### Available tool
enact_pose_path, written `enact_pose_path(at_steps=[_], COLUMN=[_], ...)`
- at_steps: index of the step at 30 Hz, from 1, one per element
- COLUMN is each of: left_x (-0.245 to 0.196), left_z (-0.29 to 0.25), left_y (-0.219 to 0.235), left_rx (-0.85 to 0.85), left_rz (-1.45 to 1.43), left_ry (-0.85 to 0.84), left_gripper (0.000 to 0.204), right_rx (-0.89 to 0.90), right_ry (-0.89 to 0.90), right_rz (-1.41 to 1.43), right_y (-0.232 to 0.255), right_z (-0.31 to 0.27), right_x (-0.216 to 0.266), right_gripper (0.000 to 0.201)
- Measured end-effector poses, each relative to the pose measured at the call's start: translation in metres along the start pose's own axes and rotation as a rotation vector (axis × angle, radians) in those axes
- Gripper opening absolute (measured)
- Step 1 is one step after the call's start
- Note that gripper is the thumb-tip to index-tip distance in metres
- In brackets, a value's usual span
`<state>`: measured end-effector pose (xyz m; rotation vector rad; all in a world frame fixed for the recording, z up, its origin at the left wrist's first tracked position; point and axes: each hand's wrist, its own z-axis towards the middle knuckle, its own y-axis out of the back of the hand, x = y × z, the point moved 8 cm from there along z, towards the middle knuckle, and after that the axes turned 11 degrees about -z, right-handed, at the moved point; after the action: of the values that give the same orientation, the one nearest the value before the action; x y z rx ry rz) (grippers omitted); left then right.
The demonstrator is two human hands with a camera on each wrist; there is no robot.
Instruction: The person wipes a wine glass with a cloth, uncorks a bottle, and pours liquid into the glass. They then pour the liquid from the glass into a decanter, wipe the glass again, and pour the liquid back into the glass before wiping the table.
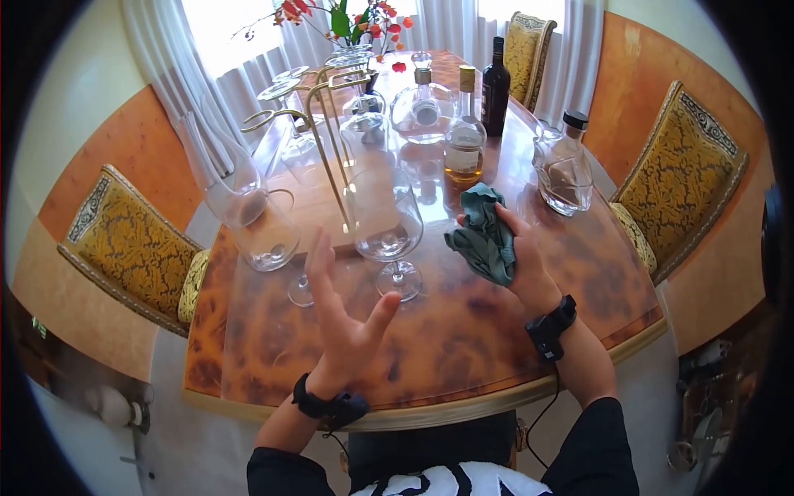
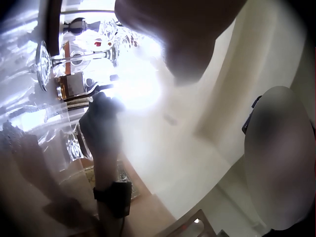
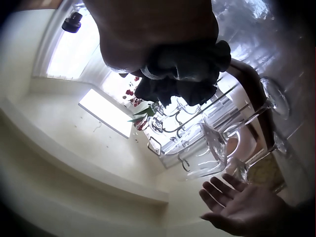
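My right hand (image 1: pixel 536 273) grips a crumpled green cloth (image 1: pixel 484 240) above the table, to the right of a large stemmed wine glass (image 1: pixel 399 283). My left hand (image 1: pixel 346 335) is raised at the near side of that glass, fingers extended, thumb spread, palm bare. In the right wrist view the cloth (image 3: pixel 182 74) bunches dark below the hand, and the left hand (image 3: pixel 247 207) shows its open palm. The wine glass stands upright before a wooden-based rack with gold hooks (image 1: pixel 314 107). A second glass foot (image 1: pixel 303 290) is partly hidden behind the left fingers.
A tall glass decanter (image 1: pixel 269 244) stands at the left. Behind the cloth are a bottle of amber liquor (image 1: pixel 465 157), a dark wine bottle (image 1: pixel 495 91) and a stoppered round decanter (image 1: pixel 422 112). A faceted black-capped bottle (image 1: pixel 566 169) is at the right. Upholstered chairs (image 1: pixel 682 174) flank the glossy table (image 1: pixel 463 355).
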<state>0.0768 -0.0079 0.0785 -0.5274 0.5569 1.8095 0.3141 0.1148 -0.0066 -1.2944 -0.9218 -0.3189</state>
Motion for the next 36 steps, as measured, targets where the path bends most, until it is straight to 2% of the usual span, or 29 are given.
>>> enact_pose_path(at_steps=[1, 2, 3, 4, 6, 7, 9, 10, 11, 13, 15, 19, 23, 25, 27, 28, 30, 32, 34, 35, 36], left_x=[-0.003, -0.010, -0.019, -0.022, -0.017, -0.015, 0.004, 0.006, 0.008, 0.018, 0.025, 0.040, 0.039, 0.024, 0.020, 0.016, 0.014, 0.006, -0.010, -0.016, -0.020], left_z=[0.000, -0.004, -0.009, -0.010, -0.011, -0.011, -0.015, -0.013, -0.013, -0.013, -0.016, -0.021, -0.021, -0.014, -0.010, -0.008, -0.004, 0.004, 0.014, 0.018, 0.021], left_y=[0.000, -0.009, -0.018, -0.022, -0.040, -0.040, -0.044, -0.045, -0.044, -0.040, -0.034, -0.025, -0.017, -0.009, -0.006, -0.001, 0.003, 0.007, 0.000, 0.000, -0.009], left_rx=[0.007, 0.170, 0.330, 0.328, 0.326, 0.319, 0.406, 0.423, 0.425, 0.369, 0.319, 0.177, 0.134, 0.099, 0.046, -0.002, 0.002, -0.002, 0.171, 0.159, 0.217], left_rz=[0.002, -0.013, -0.027, -0.018, -0.072, -0.058, -0.032, 0.022, 0.030, -0.029, -0.100, -0.318, -0.341, -0.319, -0.339, -0.360, -0.328, -0.303, -0.045, -0.043, -0.024], left_ry=[0.004, -0.058, -0.118, -0.109, 0.059, 0.070, 0.261, 0.250, 0.260, 0.363, 0.381, 0.461, 0.472, 0.291, 0.249, 0.206, 0.186, 0.155, 0.187, 0.180, 0.174], left_gripper=[0.088, 0.078, 0.068, 0.068, 0.050, 0.050, 0.049, 0.037, 0.037, 0.022, 0.017, 0.013, 0.013, 0.012, 0.011, 0.011, 0.011, 0.011, 0.011, 0.011, 0.012], right_rx=[-0.016, -0.017, 0.096, 0.213, 0.293, 0.366, 0.391, 0.402, 0.411, 0.406, 0.415, 0.384, 0.343, 0.345, 0.260, 0.267, 0.186, 0.194, 0.206, 0.302, 0.397], right_ry=[-0.008, -0.014, -0.006, 0.000, -0.027, -0.042, -0.072, -0.063, -0.051, -0.064, -0.039, 0.033, 0.035, 0.025, 0.433, 0.430, 0.625, 0.683, 0.748, 0.753, 0.755], right_rz=[-0.033, -0.026, -0.066, -0.106, -0.206, -0.310, -0.319, -0.460, -0.604, -0.649, -0.946, -0.902, -0.933, -0.921, -1.096, -1.095, -1.254, -1.296, -1.341, -1.352, -1.362], right_y=[-0.005, -0.009, -0.022, -0.034, -0.038, -0.041, -0.045, -0.051, -0.056, -0.058, -0.052, -0.057, -0.056, -0.059, -0.072, -0.071, -0.070, -0.077, -0.089, -0.100, -0.110], right_z=[-0.004, -0.009, -0.013, -0.015, -0.017, -0.019, -0.022, -0.024, -0.027, -0.025, -0.021, -0.022, -0.021, -0.021, -0.026, -0.026, -0.031, -0.038, -0.046, -0.051, -0.057], right_x=[0.002, 0.001, 0.000, -0.003, -0.015, -0.022, -0.034, -0.040, -0.044, -0.048, -0.048, -0.045, -0.045, -0.048, -0.028, -0.031, -0.021, -0.015, -0.008, -0.009, -0.012], right_gripper=[0.049, 0.049, 0.050, 0.051, 0.047, 0.043, 0.040, 0.039, 0.037, 0.036, 0.036, 0.036, 0.038, 0.040, 0.039, 0.039, 0.039, 0.039, 0.038, 0.038, 0.037])
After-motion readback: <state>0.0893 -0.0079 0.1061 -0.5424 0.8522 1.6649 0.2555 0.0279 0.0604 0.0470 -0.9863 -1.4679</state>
